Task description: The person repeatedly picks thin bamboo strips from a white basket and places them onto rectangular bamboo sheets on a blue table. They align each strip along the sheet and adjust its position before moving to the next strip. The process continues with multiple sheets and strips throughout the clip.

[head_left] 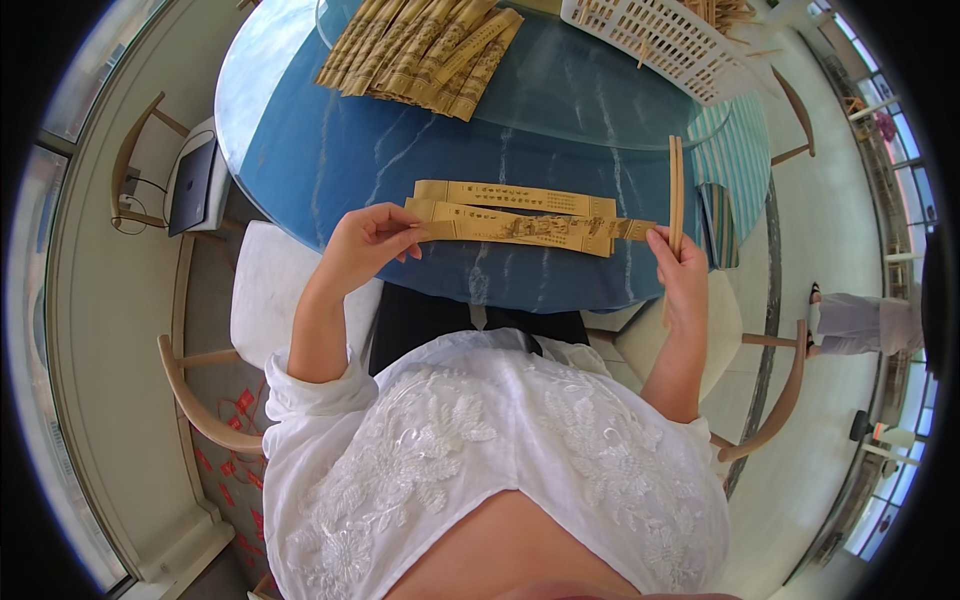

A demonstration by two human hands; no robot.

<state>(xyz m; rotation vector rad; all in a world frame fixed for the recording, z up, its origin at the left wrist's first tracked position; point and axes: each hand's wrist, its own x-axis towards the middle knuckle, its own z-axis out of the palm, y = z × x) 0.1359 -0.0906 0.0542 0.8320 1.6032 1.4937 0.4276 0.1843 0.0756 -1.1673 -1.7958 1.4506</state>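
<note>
The person's left hand (378,240) pinches one end of a long, tan, printed paper sleeve (540,227), and the right hand (682,275) grips its other end together with two slim, pale wooden chopsticks (676,185). The sleeve spans between the hands over the rounded, blue, white-veined counter (335,175); beyond them are a pile of tan printed sleeves (415,55) and a white slotted plastic basket (650,45).

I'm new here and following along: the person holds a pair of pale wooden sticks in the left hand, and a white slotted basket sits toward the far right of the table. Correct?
Not quite: the head view shows the pair of pale wooden sticks in the right hand; the left hand pinches a gold paper strip. The white slotted basket sits toward the far right of the table.
</note>
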